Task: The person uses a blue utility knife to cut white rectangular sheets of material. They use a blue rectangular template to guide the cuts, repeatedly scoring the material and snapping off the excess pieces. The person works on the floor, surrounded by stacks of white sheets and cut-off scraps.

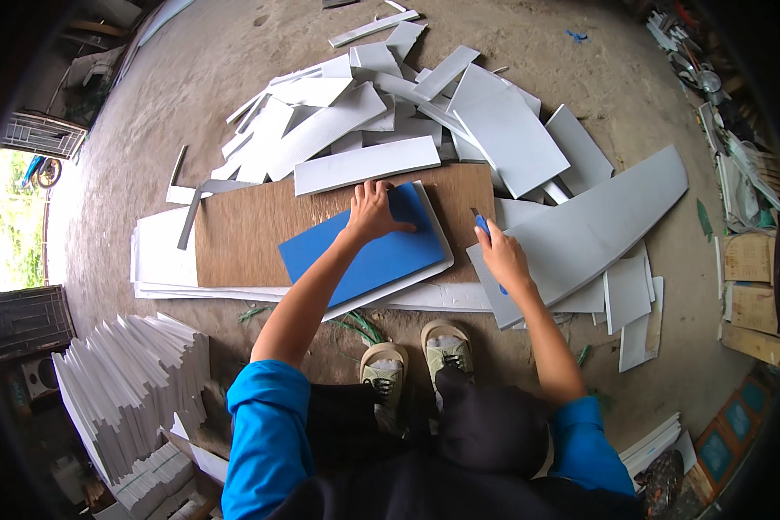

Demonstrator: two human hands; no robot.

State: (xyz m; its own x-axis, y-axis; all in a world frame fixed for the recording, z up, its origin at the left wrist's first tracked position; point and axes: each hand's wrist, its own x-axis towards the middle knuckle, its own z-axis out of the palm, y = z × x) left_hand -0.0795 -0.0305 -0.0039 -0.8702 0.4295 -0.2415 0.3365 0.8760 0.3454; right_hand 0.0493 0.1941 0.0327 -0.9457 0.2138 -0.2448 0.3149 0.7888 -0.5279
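Note:
My left hand point(377, 213) presses down on a blue rectangular board point(355, 251), fingers spread over its far edge. Under the blue board lies a white foam-like sheet point(443, 245), its margin showing along the right and near sides. Both rest on a brown plywood board point(243, 225). Off to the right of the blue board, my right hand point(505, 257) is closed around a blue utility knife point(482, 224). Its blade points away from me and is apart from the sheet. Beneath the right hand is a long white panel point(598, 230) with a curved end.
Beyond the plywood, white offcuts point(338, 113) lie in a loose heap on the concrete floor point(199, 78). A stack of white strips point(134, 381) stands at the near left. More white pieces point(628, 290) lie at the right. My shoes point(446, 342) are close to the plywood's near side.

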